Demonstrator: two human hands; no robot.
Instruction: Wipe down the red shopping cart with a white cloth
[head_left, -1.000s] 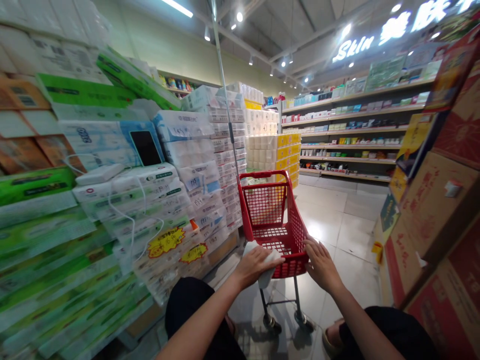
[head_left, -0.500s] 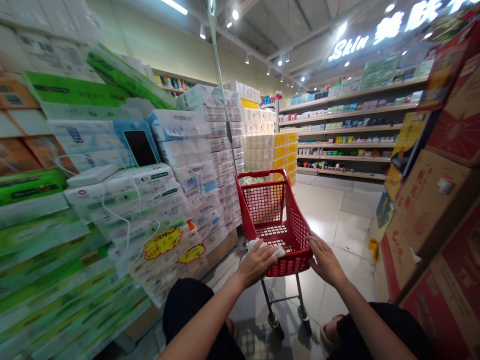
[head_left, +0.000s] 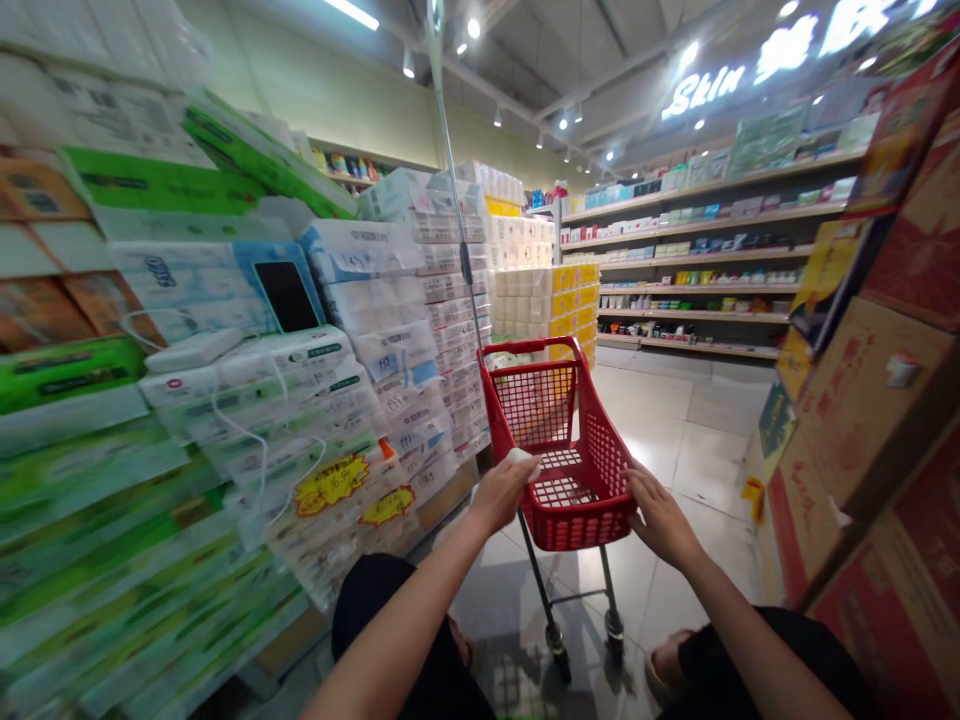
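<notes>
The left hand (head_left: 501,492) holds a white cloth (head_left: 523,459) against the cart (head_left: 577,520)'s left rim; the right hand (head_left: 661,517) grips its right near corner. The cart stands on the floor (head_left: 675,440), just beside stacked tissue packs (head_left: 375,330).

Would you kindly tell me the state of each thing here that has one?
Cart, upright, basket empty.
Cloth, crumpled, pressed on cart's left rim.
Left hand, closed on cloth.
Right hand, on cart's right rim, grip unclear.
Phone, propped up, screen dark.
Cable, dangling in loops.
</notes>
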